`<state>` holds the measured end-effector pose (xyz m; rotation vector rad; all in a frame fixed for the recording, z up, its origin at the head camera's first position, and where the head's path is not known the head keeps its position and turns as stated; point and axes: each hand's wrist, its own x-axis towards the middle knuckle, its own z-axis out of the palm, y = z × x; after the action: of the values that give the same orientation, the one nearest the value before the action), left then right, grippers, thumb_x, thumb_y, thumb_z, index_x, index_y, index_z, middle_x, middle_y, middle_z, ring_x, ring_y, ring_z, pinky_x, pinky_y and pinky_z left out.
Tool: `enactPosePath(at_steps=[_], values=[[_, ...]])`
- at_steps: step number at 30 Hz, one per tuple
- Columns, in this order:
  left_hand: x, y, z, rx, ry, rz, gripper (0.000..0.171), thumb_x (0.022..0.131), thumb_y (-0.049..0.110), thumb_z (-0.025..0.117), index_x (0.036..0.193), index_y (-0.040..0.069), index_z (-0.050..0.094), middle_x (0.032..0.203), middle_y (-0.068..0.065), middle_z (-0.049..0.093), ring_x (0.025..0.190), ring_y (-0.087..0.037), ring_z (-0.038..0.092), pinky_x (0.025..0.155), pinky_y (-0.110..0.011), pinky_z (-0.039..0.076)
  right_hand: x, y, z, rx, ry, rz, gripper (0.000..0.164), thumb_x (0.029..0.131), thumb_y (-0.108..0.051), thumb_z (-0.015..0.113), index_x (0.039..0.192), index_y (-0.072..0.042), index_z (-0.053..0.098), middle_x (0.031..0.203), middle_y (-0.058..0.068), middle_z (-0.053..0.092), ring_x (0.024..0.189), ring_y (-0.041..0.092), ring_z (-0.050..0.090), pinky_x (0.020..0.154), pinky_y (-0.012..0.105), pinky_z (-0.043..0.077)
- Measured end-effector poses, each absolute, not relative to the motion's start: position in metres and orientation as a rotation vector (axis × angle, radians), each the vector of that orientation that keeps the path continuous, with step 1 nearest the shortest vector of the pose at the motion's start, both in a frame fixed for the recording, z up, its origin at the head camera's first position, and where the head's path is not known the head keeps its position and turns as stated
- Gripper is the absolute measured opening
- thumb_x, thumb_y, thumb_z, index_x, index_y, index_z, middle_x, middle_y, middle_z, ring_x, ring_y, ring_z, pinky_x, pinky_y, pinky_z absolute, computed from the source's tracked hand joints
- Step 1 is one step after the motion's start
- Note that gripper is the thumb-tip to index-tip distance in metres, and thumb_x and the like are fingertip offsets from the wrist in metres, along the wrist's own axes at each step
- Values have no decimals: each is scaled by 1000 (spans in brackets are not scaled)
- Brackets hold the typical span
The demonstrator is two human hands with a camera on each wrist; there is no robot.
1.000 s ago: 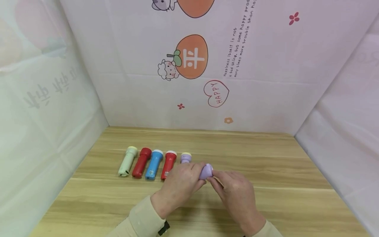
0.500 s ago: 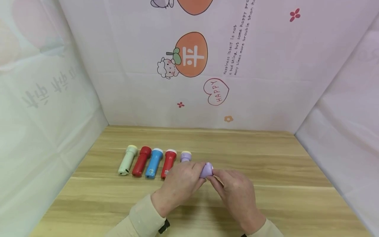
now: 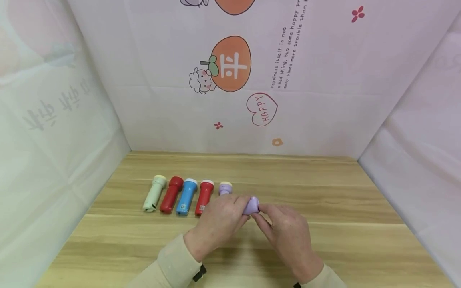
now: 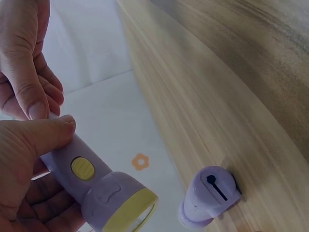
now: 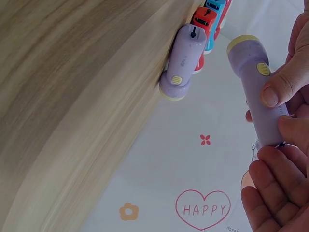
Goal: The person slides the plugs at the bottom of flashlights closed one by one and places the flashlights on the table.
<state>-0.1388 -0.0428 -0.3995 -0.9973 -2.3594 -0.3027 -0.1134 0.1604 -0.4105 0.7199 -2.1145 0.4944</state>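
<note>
A purple flashlight [image 5: 258,89] with a yellow rim and yellow switch is up off the table, held between both hands. My left hand [image 3: 219,220] grips its barrel, the thumb lying along it near the switch [image 4: 83,168]. With thumb and fingertips, my right hand [image 3: 286,236] pinches the tail end, where a small dark bit shows in the right wrist view. The fingers cover most of that end. A second purple flashlight [image 4: 207,193] lies on the table beyond my left hand, partly hidden by it in the head view.
Left of the second purple flashlight, in a row, lie a red flashlight [image 3: 205,196], a blue one [image 3: 187,197], a darker red one [image 3: 171,195] and a pale green one [image 3: 155,193]. White printed cloth [image 3: 162,100] walls the wooden table [image 3: 324,192] at the back and sides.
The head view has tilted slightly, shifting the scene a little upward. Both hands keep nearly the same hold on the purple flashlight.
</note>
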Motion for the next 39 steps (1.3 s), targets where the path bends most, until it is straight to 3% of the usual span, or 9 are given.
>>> enactPosePath(at_steps=[10, 14, 18, 24, 31, 39], values=[[-143, -43, -398, -1017, -2415, -312, 40, 92, 34, 81, 123, 12, 68, 108, 0, 76, 92, -11, 72, 85, -27, 61, -115, 162, -410, 724, -2123, 441, 27, 77, -23, 92, 96, -13, 76, 75, -4, 75, 56, 5, 56, 48, 22, 49], [-145, -42, -398, -1022, -2431, -301, 40, 92, 32, 81, 125, 13, 68, 113, -1, 75, 97, -13, 73, 88, -28, 61, -116, 164, -411, 716, -2121, 450, 27, 92, -40, 80, 99, -14, 77, 74, -4, 74, 56, 6, 58, 48, 24, 49], [-148, -39, -398, -1030, -2463, -271, 43, 91, 29, 83, 127, 14, 67, 118, -1, 74, 101, -14, 73, 89, -29, 61, -116, 167, -409, 690, -2126, 453, 47, 104, -53, 58, 98, -11, 79, 75, 0, 76, 58, 11, 66, 50, 29, 55], [-151, -31, -402, -1056, -2542, -135, 44, 88, 25, 86, 128, 16, 67, 119, 2, 73, 103, -12, 72, 89, -26, 60, -117, 174, -405, 633, -2120, 453, 34, 103, -36, 65, 104, -5, 77, 87, 10, 79, 70, 26, 75, 57, 40, 61], [-153, -17, -412, -1134, -2535, 81, 36, 90, 18, 84, 124, 19, 71, 114, 5, 72, 103, -11, 69, 94, -25, 57, -115, 180, -404, 583, -2171, 490, 41, 107, -42, 57, 109, -6, 76, 98, 9, 80, 82, 29, 76, 72, 46, 61], [-160, -8, -418, -1211, -2488, 188, 23, 93, 21, 80, 115, 22, 73, 110, 9, 73, 104, -9, 67, 96, -23, 55, -115, 180, -403, 592, -2142, 484, 37, 106, -38, 59, 108, -5, 76, 98, 10, 80, 82, 30, 76, 72, 47, 61]])
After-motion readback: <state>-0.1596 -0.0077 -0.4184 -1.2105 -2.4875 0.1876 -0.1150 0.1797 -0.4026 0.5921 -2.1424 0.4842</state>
